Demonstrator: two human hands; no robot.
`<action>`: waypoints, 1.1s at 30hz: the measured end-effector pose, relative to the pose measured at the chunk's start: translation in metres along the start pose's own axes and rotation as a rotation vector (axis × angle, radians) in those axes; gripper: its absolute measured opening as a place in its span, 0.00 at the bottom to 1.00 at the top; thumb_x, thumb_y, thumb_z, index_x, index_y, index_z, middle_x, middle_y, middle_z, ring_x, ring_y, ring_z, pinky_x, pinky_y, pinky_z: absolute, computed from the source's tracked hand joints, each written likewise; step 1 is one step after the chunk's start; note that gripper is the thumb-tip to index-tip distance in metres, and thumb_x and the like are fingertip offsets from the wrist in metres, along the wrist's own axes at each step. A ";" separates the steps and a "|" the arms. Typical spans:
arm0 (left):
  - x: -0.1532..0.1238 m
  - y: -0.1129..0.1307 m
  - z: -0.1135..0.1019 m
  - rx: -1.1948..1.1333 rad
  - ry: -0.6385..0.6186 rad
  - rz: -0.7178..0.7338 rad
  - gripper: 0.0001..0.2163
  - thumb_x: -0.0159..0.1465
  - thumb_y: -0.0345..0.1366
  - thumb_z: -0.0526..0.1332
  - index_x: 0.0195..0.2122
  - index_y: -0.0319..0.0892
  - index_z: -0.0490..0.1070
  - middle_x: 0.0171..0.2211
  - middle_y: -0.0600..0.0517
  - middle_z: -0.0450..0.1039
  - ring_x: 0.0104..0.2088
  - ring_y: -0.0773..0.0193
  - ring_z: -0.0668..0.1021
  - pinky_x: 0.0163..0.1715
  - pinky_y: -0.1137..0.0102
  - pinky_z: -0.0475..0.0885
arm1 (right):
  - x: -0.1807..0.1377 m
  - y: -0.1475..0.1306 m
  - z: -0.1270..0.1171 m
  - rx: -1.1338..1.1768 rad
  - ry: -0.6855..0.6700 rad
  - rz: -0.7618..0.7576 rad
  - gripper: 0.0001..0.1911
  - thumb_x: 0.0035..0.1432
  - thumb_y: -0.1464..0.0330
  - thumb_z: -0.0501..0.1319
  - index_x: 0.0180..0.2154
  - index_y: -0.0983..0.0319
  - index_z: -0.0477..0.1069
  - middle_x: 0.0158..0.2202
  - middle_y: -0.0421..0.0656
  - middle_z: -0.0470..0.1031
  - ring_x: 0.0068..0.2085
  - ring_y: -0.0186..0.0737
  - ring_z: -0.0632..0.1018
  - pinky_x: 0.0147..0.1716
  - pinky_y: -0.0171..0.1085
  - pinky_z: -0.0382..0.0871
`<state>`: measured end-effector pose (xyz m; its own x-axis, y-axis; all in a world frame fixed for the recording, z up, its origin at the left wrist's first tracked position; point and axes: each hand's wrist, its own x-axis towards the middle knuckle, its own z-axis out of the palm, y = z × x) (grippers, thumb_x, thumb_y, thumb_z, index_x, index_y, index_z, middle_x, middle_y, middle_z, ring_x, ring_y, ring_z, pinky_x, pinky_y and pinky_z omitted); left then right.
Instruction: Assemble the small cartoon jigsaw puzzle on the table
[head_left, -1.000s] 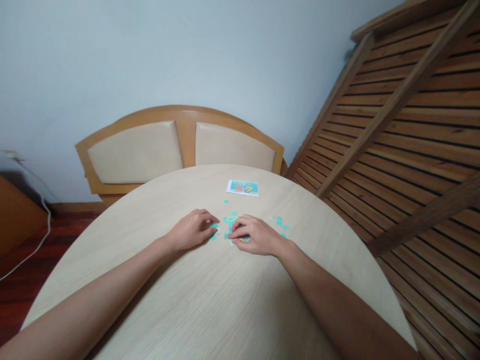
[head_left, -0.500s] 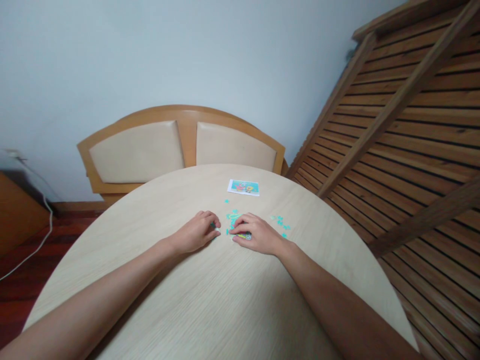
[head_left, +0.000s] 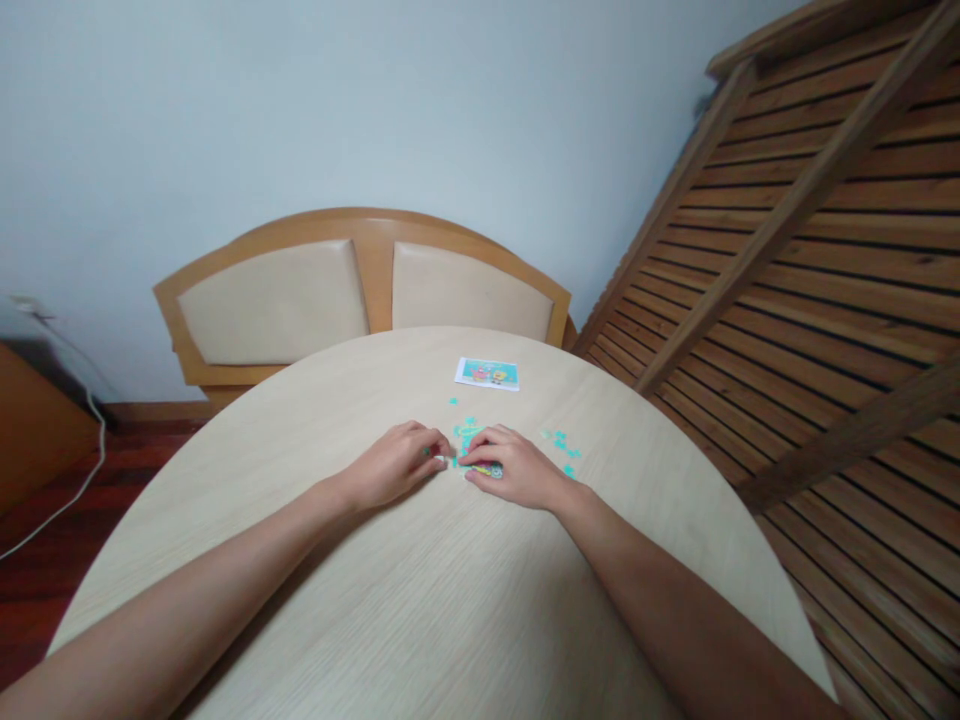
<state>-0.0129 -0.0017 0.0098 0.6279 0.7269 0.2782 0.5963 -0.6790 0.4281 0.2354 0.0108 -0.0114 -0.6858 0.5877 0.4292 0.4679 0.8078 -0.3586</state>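
Note:
My left hand point(head_left: 405, 463) pinches a small jigsaw puzzle piece between thumb and fingers, low over the table. Its fingertips are just left of a teal piece point(head_left: 454, 462) and close to my right fingertips. My right hand point(head_left: 517, 466) is curled round a joined section of the jigsaw puzzle point(head_left: 487, 470), yellow and multicoloured along its near edge. The palm and fingers hide much of that section. Beyond the fingers, more teal puzzle point(head_left: 470, 437) shows, with loose pieces around its far side.
A picture card point(head_left: 489, 375) with cartoon figures lies on the round wooden table point(head_left: 420, 620), past the puzzle. Several loose teal pieces point(head_left: 561, 444) are scattered right of my right hand. A padded headboard point(head_left: 375, 260) stands behind the table, and a slatted wooden frame point(head_left: 810, 250) leans at the right.
My left hand has moved a little to the right with its pinched piece, nearer the joined section. My right hand has stayed in place.

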 end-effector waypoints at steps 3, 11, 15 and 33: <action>0.001 0.006 0.005 -0.005 0.032 -0.009 0.09 0.70 0.37 0.56 0.43 0.46 0.77 0.39 0.50 0.79 0.41 0.58 0.77 0.46 0.65 0.70 | 0.000 0.002 0.001 0.000 0.020 0.009 0.10 0.62 0.70 0.64 0.44 0.56 0.80 0.42 0.44 0.77 0.46 0.42 0.75 0.49 0.42 0.68; 0.003 0.011 0.021 -0.055 0.180 -0.247 0.07 0.66 0.40 0.62 0.37 0.44 0.79 0.34 0.50 0.79 0.37 0.58 0.79 0.38 0.68 0.70 | 0.000 0.002 0.001 0.006 0.040 0.021 0.13 0.62 0.74 0.61 0.45 0.56 0.80 0.41 0.44 0.76 0.45 0.41 0.74 0.48 0.41 0.68; 0.003 0.012 0.026 -0.079 0.193 -0.272 0.08 0.65 0.41 0.63 0.34 0.43 0.77 0.32 0.51 0.79 0.35 0.59 0.79 0.35 0.69 0.70 | 0.000 0.000 0.000 -0.013 0.032 0.032 0.10 0.62 0.72 0.63 0.44 0.56 0.80 0.41 0.44 0.77 0.45 0.41 0.74 0.48 0.41 0.67; 0.005 0.013 0.035 -0.525 0.194 -0.224 0.13 0.65 0.45 0.61 0.37 0.38 0.76 0.33 0.48 0.80 0.33 0.62 0.79 0.34 0.70 0.72 | 0.001 0.001 -0.001 -0.120 0.096 -0.043 0.08 0.67 0.63 0.62 0.41 0.59 0.77 0.38 0.41 0.82 0.41 0.40 0.77 0.42 0.39 0.60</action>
<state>0.0155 -0.0102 -0.0130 0.3833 0.8854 0.2630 0.3459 -0.4017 0.8479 0.2353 0.0127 -0.0108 -0.6528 0.5498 0.5212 0.5067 0.8283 -0.2391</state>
